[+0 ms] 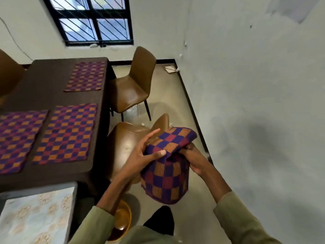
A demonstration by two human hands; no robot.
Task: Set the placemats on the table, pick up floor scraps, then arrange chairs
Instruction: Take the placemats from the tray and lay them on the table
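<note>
a folded checkered placemat [168, 166] in purple, red and orange hangs in the air over the floor, just off the table's right edge and in front of the near brown chair [128, 147]; its upper part is folded over and the rest droops down; the left hand [146, 154] holds the fold from the left, thumb pressed flat on the cloth and the other fingers straight and slightly spread behind it; the right hand [195, 160] grips the right side of the fold, its fingertips hidden under the cloth, so how they lie cannot be told; three more checkered mats lie flat on the dark table [52, 95]: one [86, 76] near the far right corner, one [67, 134] along the right edge nearer the person, and one [19, 140] just left of it, the two nearly touching; a second brown chair [135, 85] stands beside the table's far right edge, angled away; part of another chair back [8, 74] shows at the left edge; a barred window [93, 20] sits in the far wall; an orange bowl-like thing [123, 219] lies on the floor beneath the left forearm.
</note>
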